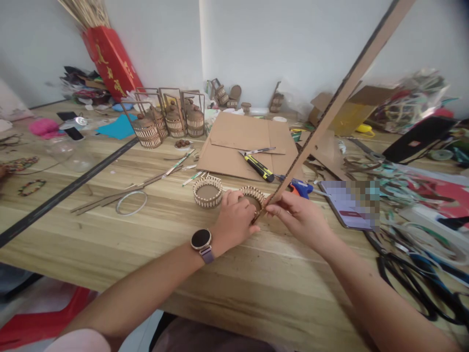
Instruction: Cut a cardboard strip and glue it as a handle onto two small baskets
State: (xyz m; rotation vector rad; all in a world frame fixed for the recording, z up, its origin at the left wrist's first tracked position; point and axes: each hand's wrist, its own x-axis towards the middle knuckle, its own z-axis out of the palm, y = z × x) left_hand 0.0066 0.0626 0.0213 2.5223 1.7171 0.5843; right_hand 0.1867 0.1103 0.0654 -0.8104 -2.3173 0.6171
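My left hand [237, 217], with a watch [201, 240] at its wrist, closes around a small round basket [253, 190] walled with short light and dark sticks. Much of that basket is hidden behind the fingers. Between thumb and fingers, my right hand [298, 215] pinches a long cardboard strip [339, 100] near its lower end. The strip's end meets the basket's right side, and its length slants up past the top right of the view. A similar open basket [207, 192] stands just left of my left hand.
Behind the hands lie a cardboard sheet [234, 164], a yellow-black utility knife [258, 167] and a blue glue gun [301, 187]. A phone [346, 205] and black-handled scissors [410, 283] are at the right. Several handled miniature baskets [176, 122] stand at the back left.
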